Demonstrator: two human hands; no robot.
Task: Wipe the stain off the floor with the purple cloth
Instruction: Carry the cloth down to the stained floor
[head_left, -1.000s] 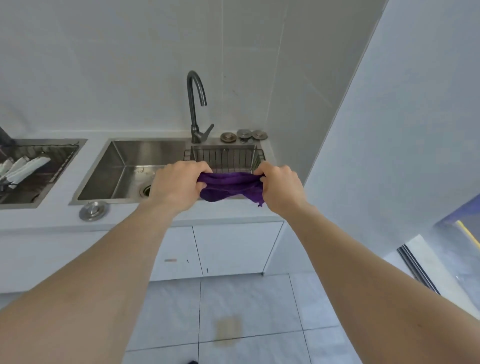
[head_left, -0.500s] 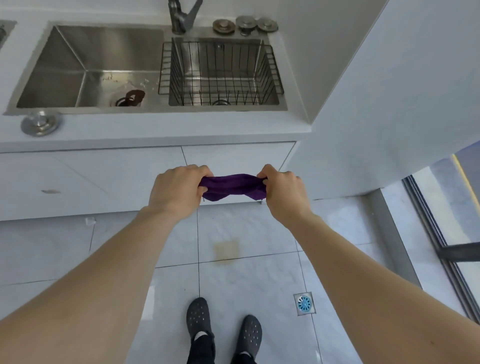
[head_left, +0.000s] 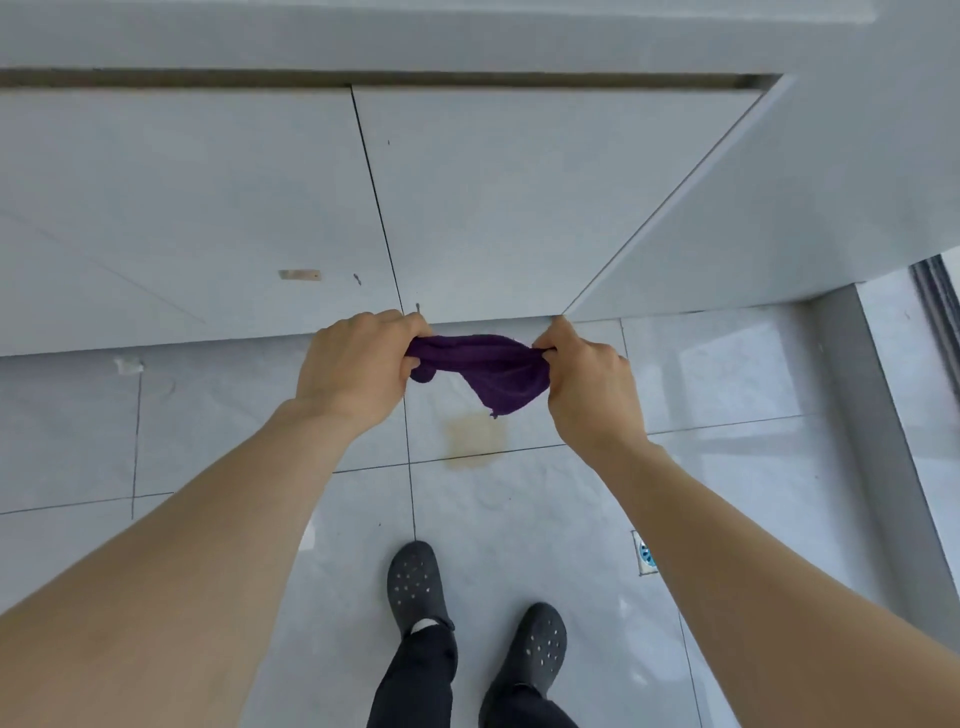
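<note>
The purple cloth (head_left: 488, 371) is bunched and stretched between both my hands, held in the air in front of the cabinet base. My left hand (head_left: 353, 366) grips its left end, my right hand (head_left: 587, 382) its right end, where a loose corner hangs down. A yellowish-brown stain (head_left: 475, 439) lies on the grey floor tiles, straddling a grout line, just below the hanging corner and between my forearms. The cloth hangs above the stain and does not touch the floor.
White cabinet doors (head_left: 519, 197) stand right behind my hands, and a white wall panel (head_left: 831, 182) juts out at the right. My two black clogs (head_left: 415, 582) stand below the stain. A floor drain (head_left: 644, 556) shows beside my right forearm. A window track (head_left: 935, 312) runs along the right edge.
The view has tilted down from the sink to the floor. Both hands, still gripping the cloth, have come down and now hang just above the stain.
</note>
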